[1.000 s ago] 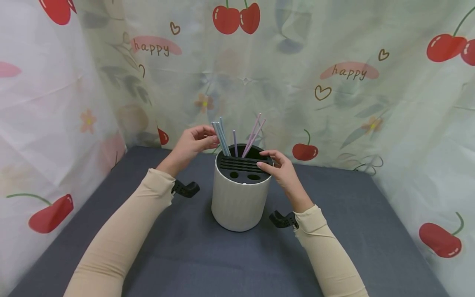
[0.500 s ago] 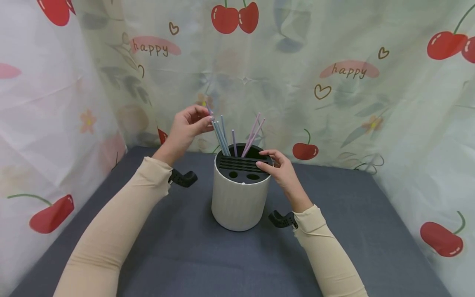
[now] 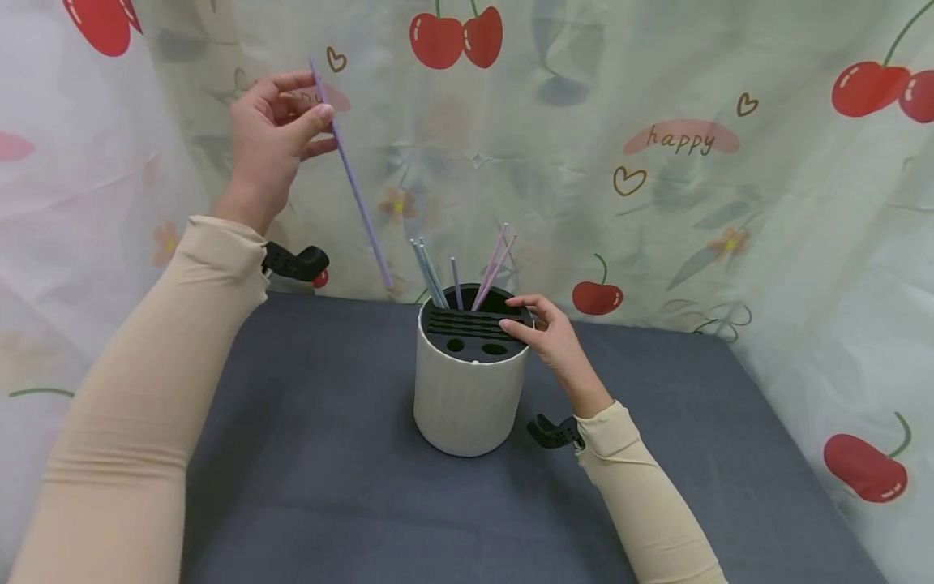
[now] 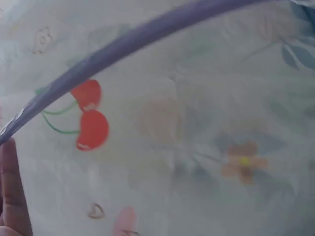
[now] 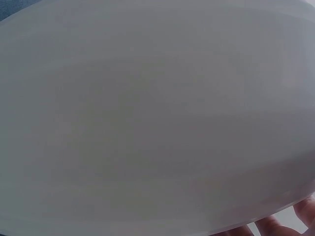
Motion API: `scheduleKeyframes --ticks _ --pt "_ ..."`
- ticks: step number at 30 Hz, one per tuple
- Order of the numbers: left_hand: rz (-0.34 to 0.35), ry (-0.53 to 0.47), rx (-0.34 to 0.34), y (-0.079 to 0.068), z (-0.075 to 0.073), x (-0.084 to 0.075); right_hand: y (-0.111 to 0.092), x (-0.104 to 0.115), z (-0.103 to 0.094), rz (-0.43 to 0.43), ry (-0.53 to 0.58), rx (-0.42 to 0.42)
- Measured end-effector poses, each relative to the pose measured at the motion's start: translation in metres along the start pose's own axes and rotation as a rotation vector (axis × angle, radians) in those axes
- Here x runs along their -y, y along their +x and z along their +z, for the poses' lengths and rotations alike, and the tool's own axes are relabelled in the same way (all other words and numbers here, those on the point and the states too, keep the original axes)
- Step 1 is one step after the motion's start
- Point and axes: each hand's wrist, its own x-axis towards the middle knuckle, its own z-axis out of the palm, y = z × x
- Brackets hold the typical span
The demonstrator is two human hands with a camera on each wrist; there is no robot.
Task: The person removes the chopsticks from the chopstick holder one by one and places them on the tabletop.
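Observation:
High on the left in the head view, my left hand (image 3: 270, 138) pinches a thin purple stick (image 3: 357, 191) near its upper end. The stick slants down to the right, its lower tip above the table's back edge. In the left wrist view the purple stick (image 4: 123, 46) crosses the top, with a finger (image 4: 12, 191) at lower left. A white cylindrical utensil holder (image 3: 467, 397) stands upright with a black slotted insert (image 3: 477, 350). My right hand (image 3: 550, 337) grips its right rim. The holder's white wall (image 5: 157, 118) fills most of the right wrist view.
In the holder's rear opening stand light blue sticks (image 3: 432, 276), a shorter purple stick (image 3: 456, 284) and two pink sticks (image 3: 490, 272). The table has a dark grey cloth (image 3: 365, 495). A cherry-printed curtain (image 3: 554, 195) hangs behind and at both sides.
My left hand has drawn the purple stick up out of the holder and carried it up and to the left. The right hand and the holder have stayed in place.

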Motion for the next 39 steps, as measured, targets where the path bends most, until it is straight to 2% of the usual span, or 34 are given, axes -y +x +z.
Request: scheduleKeyframes --ticks 3,6,10,13,15,18,22,26,31,34,39 --pt "-0.157 0.060 -0.006 -0.009 -0.016 0.024 0.000 0.000 -0.001 0.001 0.000 0.001" --pt "-0.286 0.198 0.021 -0.025 -0.032 0.065 0.000 0.001 -0.001 0.002 -0.002 -0.002" --pt "-0.431 0.395 0.109 -0.054 -0.053 0.130 0.000 0.001 0.000 0.005 -0.003 -0.001" --pt "-0.540 0.489 0.175 -0.079 -0.067 0.173 0.000 0.000 0.001 0.007 -0.002 -0.001" --pt "-0.601 0.532 0.206 -0.094 -0.074 0.197 -0.001 0.000 0.001 0.009 -0.004 -0.002" --pt "-0.679 0.564 0.215 -0.113 -0.080 0.225 -0.001 0.000 0.002 0.010 -0.002 -0.002" --pt "-0.750 0.562 0.199 -0.130 -0.081 0.247 0.000 -0.001 0.001 0.005 -0.006 0.000" --pt "-0.815 0.550 0.167 -0.136 -0.080 0.260 0.001 -0.001 0.001 0.006 -0.014 -0.002" --pt "-0.856 0.625 0.144 -0.136 -0.075 0.266 0.000 0.000 0.000 0.013 -0.014 -0.003" --pt "-0.863 0.692 0.146 -0.134 -0.073 0.267 0.000 0.001 0.000 0.012 -0.014 -0.004" --pt "-0.866 0.741 0.151 -0.131 -0.070 0.267 0.000 0.002 0.000 0.012 -0.021 -0.003"
